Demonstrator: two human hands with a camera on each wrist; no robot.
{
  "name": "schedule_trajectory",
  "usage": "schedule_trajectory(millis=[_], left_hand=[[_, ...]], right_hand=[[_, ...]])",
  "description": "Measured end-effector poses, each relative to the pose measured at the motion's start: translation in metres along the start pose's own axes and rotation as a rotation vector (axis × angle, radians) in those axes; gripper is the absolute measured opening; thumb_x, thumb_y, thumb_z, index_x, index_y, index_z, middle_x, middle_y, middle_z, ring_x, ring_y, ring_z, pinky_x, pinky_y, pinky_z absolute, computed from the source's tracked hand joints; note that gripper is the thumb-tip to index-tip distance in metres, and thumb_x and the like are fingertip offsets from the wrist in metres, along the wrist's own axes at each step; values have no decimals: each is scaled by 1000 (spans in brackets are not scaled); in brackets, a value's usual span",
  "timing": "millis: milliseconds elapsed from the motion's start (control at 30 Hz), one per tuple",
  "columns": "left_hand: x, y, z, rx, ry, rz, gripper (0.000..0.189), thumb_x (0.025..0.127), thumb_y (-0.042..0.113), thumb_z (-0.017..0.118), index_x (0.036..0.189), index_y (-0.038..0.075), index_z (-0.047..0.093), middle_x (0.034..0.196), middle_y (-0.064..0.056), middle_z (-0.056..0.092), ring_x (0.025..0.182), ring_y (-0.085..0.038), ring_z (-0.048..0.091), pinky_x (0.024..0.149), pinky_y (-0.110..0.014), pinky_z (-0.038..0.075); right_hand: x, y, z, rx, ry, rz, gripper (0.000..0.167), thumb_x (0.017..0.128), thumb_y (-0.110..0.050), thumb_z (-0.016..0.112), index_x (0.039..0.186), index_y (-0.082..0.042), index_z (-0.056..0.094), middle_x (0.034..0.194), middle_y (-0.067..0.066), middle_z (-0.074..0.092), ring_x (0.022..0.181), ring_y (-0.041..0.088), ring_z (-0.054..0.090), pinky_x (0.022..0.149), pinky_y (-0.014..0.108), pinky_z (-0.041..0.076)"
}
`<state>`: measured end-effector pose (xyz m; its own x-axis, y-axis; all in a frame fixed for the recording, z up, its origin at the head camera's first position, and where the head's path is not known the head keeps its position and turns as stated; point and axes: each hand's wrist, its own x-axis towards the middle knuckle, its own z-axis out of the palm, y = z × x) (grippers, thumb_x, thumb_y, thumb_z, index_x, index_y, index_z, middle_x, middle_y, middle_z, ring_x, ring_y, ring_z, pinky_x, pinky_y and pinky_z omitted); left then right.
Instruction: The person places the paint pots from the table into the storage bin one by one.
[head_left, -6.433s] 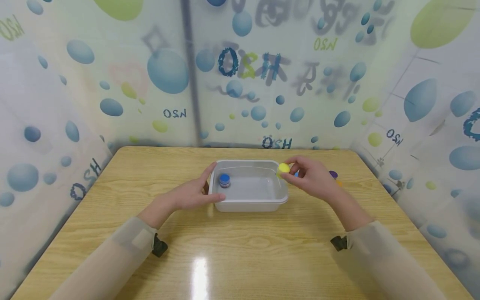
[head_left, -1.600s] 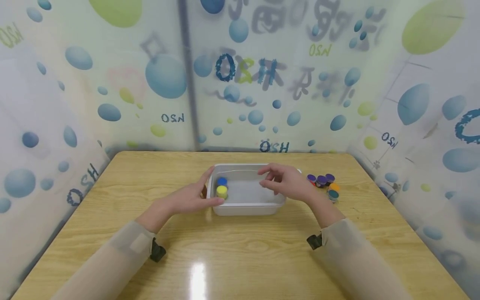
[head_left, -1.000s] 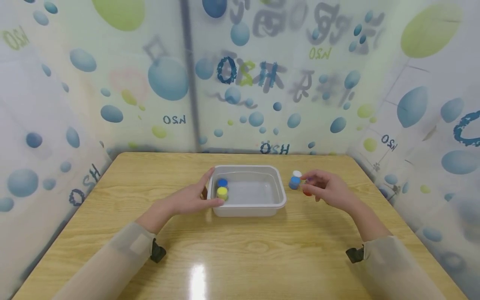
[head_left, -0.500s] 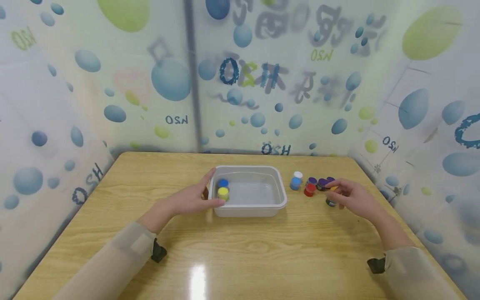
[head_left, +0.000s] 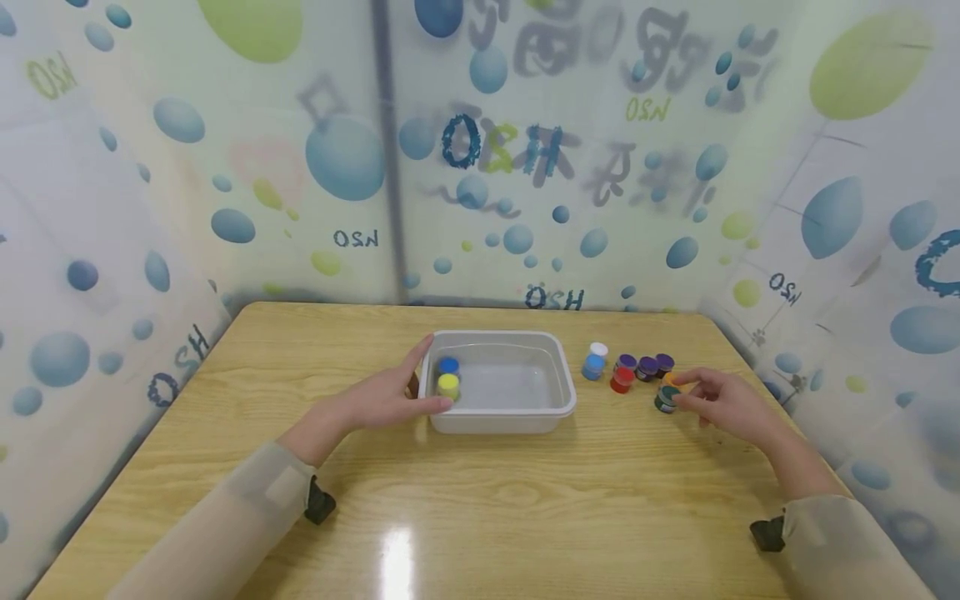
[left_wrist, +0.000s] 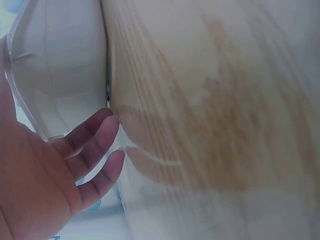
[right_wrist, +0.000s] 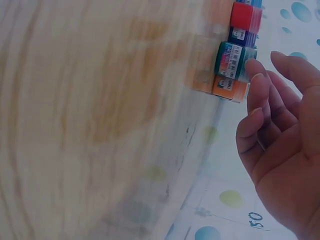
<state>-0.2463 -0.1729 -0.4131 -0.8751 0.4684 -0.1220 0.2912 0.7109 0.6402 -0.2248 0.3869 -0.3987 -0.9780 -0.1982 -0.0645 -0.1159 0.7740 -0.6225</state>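
A white plastic tub (head_left: 495,423) stands on the table, with a blue-lidded jar (head_left: 448,367) and a yellow jar (head_left: 447,385) inside at its left end. My left hand (head_left: 375,398) holds that end, thumb over the near rim; in the left wrist view the other fingers (left_wrist: 97,137) are bent beside the tub's outer wall. My right hand (head_left: 723,407) is at a small dark-green-lidded jar (head_left: 664,400). In the right wrist view the index fingertip overlaps this labelled jar (right_wrist: 231,61), and the thumb stands apart from it. An orange jar (right_wrist: 230,86) sits right beside it.
Right of the tub stand more small jars: a white-lidded one (head_left: 598,350), a light blue one (head_left: 593,367), a red one (head_left: 622,381) and several purple-lidded ones (head_left: 647,367). Patterned curtains (head_left: 480,208) surround the wooden table (head_left: 480,508).
The yellow jar went from my right hand into the tub beside the blue-lidded one. My right hand then moved right, past the other jars, to the green-lidded jar. The left hand stays at the tub.
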Motion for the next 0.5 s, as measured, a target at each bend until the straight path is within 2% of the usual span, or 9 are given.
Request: schedule_trajectory(millis=[500], left_hand=[[0, -1, 0, 6, 4, 1, 120, 98, 73, 69, 178, 28, -9, 115, -8, 70, 100, -20, 65, 85, -38, 53]], right_hand=[[6, 7, 5, -11, -58, 5, 47, 108, -27, 72, 146, -1, 61, 100, 11, 74, 70, 21, 65, 58, 34, 51]])
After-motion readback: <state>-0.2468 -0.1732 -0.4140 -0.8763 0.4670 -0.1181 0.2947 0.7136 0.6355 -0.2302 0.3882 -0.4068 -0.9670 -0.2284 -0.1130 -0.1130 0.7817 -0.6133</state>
